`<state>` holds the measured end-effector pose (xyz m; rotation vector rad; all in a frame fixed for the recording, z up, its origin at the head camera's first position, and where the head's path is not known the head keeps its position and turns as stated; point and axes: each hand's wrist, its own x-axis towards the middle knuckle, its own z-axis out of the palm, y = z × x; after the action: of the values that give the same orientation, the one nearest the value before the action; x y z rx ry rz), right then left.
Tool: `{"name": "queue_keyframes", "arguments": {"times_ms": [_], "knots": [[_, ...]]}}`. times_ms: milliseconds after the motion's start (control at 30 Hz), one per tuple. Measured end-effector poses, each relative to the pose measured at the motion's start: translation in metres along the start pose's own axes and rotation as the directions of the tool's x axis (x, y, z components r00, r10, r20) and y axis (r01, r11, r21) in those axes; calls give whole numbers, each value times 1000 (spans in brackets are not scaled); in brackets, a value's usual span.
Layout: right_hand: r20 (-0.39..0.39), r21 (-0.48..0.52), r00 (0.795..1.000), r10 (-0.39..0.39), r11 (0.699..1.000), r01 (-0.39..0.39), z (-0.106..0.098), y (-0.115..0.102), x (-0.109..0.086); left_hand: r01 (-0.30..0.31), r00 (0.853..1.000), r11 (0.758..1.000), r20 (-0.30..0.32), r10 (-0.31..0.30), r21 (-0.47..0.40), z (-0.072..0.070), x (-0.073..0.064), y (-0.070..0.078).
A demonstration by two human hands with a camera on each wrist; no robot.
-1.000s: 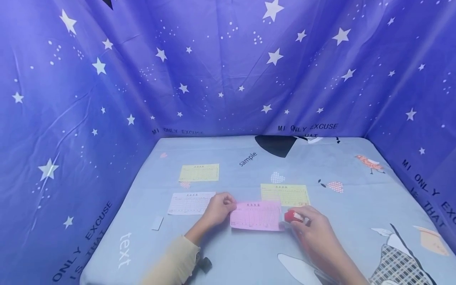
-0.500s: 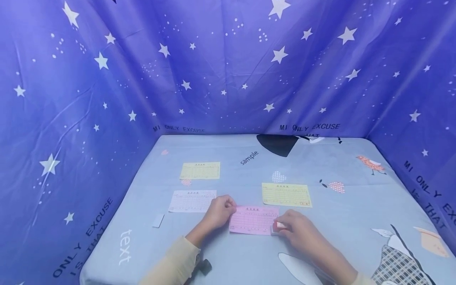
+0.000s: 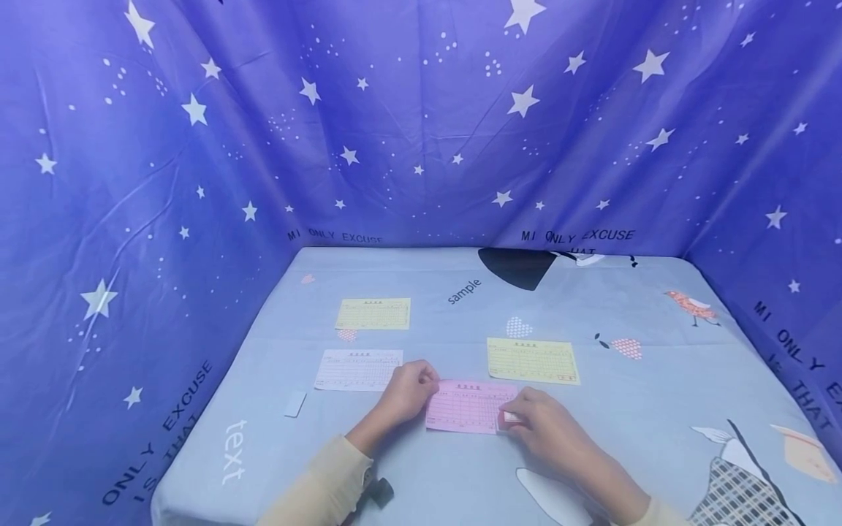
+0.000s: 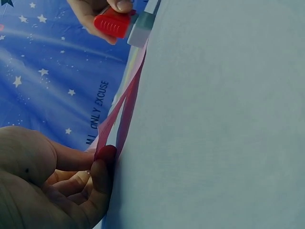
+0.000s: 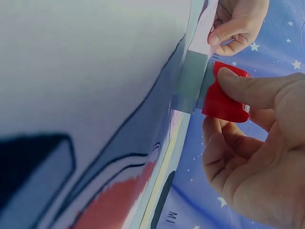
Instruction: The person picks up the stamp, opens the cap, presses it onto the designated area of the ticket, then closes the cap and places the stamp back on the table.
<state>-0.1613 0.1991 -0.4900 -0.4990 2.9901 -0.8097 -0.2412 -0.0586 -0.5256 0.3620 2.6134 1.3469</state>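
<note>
A pink printed slip [image 3: 460, 409] lies near the table's front. My left hand [image 3: 409, 387] pinches its left edge between thumb and fingers; in the left wrist view that edge of the pink slip [image 4: 110, 121] bends up off the cloth. My right hand [image 3: 552, 431] holds a small red stamp [image 5: 224, 98] between thumb and fingers. The stamp's pale clear lower part [image 5: 189, 81] faces down on the slip's lower right corner. Behind the right hand lies a yellow slip [image 3: 529, 358] with a red mark in its lower right corner.
A white slip [image 3: 355, 369] lies left of the left hand, with another yellow slip [image 3: 373, 314] behind it. Farther left is a small white rectangular piece [image 3: 295, 405]. A patterned grey-blue cloth [image 3: 421, 467] covers the table; a blue starry curtain [image 3: 421, 131] surrounds it.
My right hand has moved left with the stamp, from beside the pink slip onto its lower right corner. The left hand keeps its pinch on the slip. The head view has shifted slightly.
</note>
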Motion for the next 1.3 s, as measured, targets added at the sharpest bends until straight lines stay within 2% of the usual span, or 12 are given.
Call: {"name": "queue_keyframes", "arguments": {"times_ms": [633, 867, 1300], "knots": [[29, -7, 996, 86, 996, -86, 0, -5, -3, 7, 1000, 1000, 6, -7, 4, 5, 1, -1], [27, -77, 995, 93, 993, -91, 0, -8, -1, 3, 1000, 1000, 3, -3, 8, 4, 0, -1], [21, -103, 996, 83, 991, -81, 5, -5, 3, 13, 1000, 1000, 6, -13, 8, -1, 1, 1]]}}
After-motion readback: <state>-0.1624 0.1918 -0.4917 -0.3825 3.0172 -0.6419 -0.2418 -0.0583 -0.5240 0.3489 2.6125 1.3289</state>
